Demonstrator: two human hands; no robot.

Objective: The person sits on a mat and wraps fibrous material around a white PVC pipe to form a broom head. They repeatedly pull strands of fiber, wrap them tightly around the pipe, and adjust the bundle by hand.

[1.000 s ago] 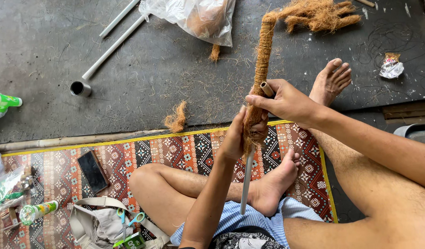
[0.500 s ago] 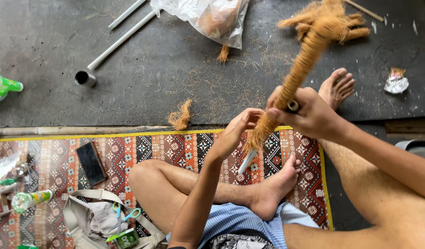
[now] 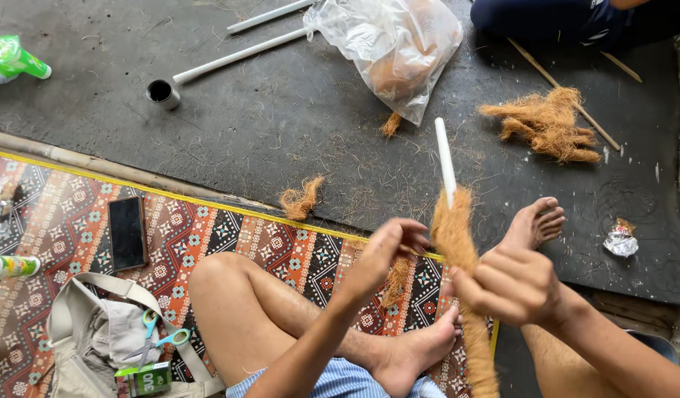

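Down at the far left edge of the patterned mat (image 3: 74, 243) lies a small bottle (image 3: 12, 265), and a green bottle (image 3: 15, 60) sits off the mat at the top left on the dark ground sheet (image 3: 266, 140). Near the mat's lower left corner is my grey bag (image 3: 96, 332), with blue-handled scissors (image 3: 159, 340) and a small green box (image 3: 144, 377) on it; a black phone (image 3: 127, 232) lies flat just above the bag. On the ground sheet beyond, a white pipe (image 3: 229, 60) with a dark collar end runs toward a clear plastic bag (image 3: 391, 48) of brown fibre. A small tuft of coir (image 3: 301, 199) rests just past the mat's yellow border. My left hand (image 3: 384, 258) is over my crossed leg, fingers loosely curled and pinching a wisp of loose fibre (image 3: 396, 281) that hangs from them. Just beside it, my right hand (image 3: 513, 284) is closed firmly around the fibre-wrapped stick (image 3: 458, 243), which stands tilted, its bare white tip (image 3: 444, 155) poking out above the coir wrapping and its lower end running down past my foot at the mat's near edge. Farther right on the ground sheet sits a bigger heap of coir (image 3: 550, 121) over thin bamboo sticks (image 3: 561, 88), and a crumpled silver wrapper (image 3: 621, 237) lies near the right edge.
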